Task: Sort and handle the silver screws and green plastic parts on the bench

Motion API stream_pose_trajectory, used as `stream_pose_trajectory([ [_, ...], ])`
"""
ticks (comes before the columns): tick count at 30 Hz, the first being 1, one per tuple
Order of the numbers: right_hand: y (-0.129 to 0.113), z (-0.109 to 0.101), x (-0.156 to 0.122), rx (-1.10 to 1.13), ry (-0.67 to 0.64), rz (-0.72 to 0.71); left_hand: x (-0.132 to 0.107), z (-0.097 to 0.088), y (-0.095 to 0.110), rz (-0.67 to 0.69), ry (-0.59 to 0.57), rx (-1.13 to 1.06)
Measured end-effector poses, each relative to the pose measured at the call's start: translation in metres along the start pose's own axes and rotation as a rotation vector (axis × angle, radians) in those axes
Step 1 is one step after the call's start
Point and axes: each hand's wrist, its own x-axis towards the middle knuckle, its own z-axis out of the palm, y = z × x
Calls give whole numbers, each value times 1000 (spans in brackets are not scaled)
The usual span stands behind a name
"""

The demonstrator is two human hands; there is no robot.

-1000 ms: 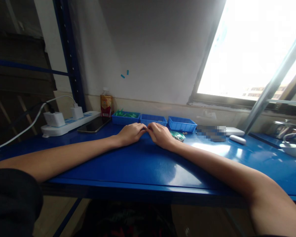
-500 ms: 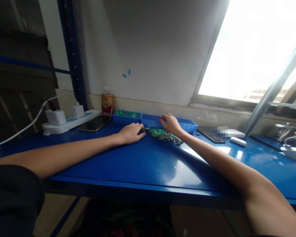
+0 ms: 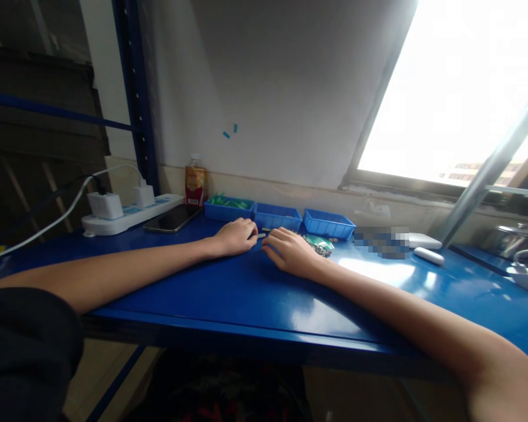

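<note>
My left hand [image 3: 236,237] rests on the blue table, fingers curled round a small pale stick-like piece [image 3: 261,235] whose end shows past the fingertips. Close to its right, my right hand [image 3: 290,252] has its fingers bent together toward that piece. Anything in its fingertips is hidden or too small to name. Partly behind the right hand lies a pile of small metal parts [image 3: 323,251], with a green piece [image 3: 320,242] on it. Another small thin piece [image 3: 266,229] lies on the table behind the hands.
Three blue bins stand along the wall: a left one [image 3: 229,214] with green pieces, a middle one [image 3: 277,225] and a right one [image 3: 330,232]. A phone [image 3: 172,218], a power strip [image 3: 134,215] and a bottle [image 3: 196,184] are at left. White devices [image 3: 429,256] lie at right.
My right hand has come back from above the bins and moved left and nearer, beside my left hand. The pale piece now shows at my left fingertips. The view has shifted slightly.
</note>
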Motion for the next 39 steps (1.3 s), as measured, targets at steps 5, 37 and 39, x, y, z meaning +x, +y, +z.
stream_pose_trajectory([
  [5, 6, 2, -4, 7, 5, 212, 0, 1, -2, 116, 44, -91],
  [37, 8, 7, -6, -77, 97, 236, -7, -9, 10, 292, 14, -198],
  [39, 6, 5, -6, -92, 90, 232, -7, -9, 10, 295, 26, -175],
])
